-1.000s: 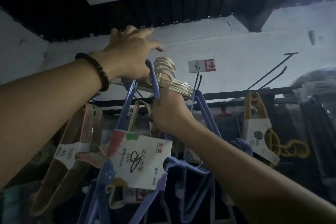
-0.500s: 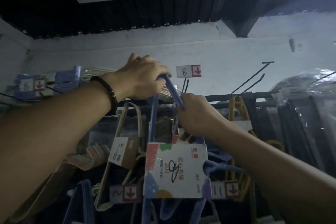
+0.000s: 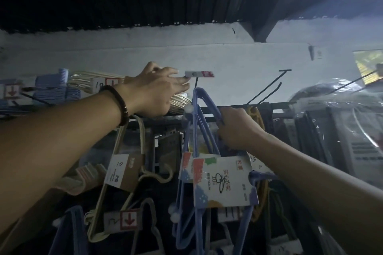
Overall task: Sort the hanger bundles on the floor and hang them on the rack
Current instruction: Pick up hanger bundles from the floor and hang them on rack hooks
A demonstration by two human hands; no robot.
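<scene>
A blue hanger bundle (image 3: 204, 122) with a white printed paper sleeve (image 3: 224, 182) hangs in the middle, its hooks up at the black peg (image 3: 195, 84) of the rack rail (image 3: 232, 109). My right hand (image 3: 238, 130) grips the bundle's blue necks just below the rail. My left hand (image 3: 157, 91), with a dark bead bracelet on the wrist, reaches up with fingers stretched out. Its fingertips touch the small price tag (image 3: 199, 73) at the peg's end.
A cream hanger bundle (image 3: 126, 170) with a brown label hangs to the left, with cream hooks (image 3: 180, 101) behind my left hand. Blue hangers (image 3: 51, 91) sit at far left. Bare black pegs (image 3: 267, 89) jut out to the right, above yellow hangers (image 3: 253, 112) and plastic-wrapped dark goods (image 3: 342, 130).
My left hand has let go of the blue hooks and moved up and right to the price tag. My right hand keeps its hold on the bundle's necks.
</scene>
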